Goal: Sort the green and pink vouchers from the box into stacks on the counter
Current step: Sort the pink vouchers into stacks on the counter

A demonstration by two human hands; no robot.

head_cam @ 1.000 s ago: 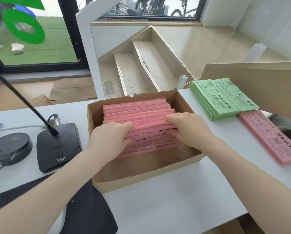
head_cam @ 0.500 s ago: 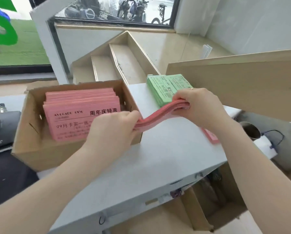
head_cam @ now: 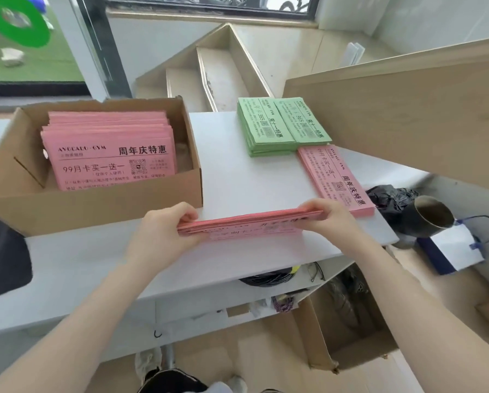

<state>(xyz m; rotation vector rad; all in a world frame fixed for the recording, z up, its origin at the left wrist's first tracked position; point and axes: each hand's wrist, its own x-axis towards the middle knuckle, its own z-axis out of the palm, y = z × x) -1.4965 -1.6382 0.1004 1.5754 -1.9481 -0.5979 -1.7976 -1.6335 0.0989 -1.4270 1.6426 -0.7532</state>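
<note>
So far two green paper voucher stacks [head_cam: 283,124] and one pink paper voucher stack [head_cam: 335,177] lie far right on the white bench [head_cam: 249,177], both hands [head_cam: 164,236] [head_cam: 329,219] pinch a pink bunch [head_cam: 249,224] near its front edge, and many pink ones [head_cam: 110,148] wait in the brown cardboard box [head_cam: 93,205] at left.

Both forearms bare, no sleeves, rings or watch visible; left hand [head_cam: 161,236] and right hand [head_cam: 332,219] ungloved; dark trousers [head_cam: 169,382] below.
</note>
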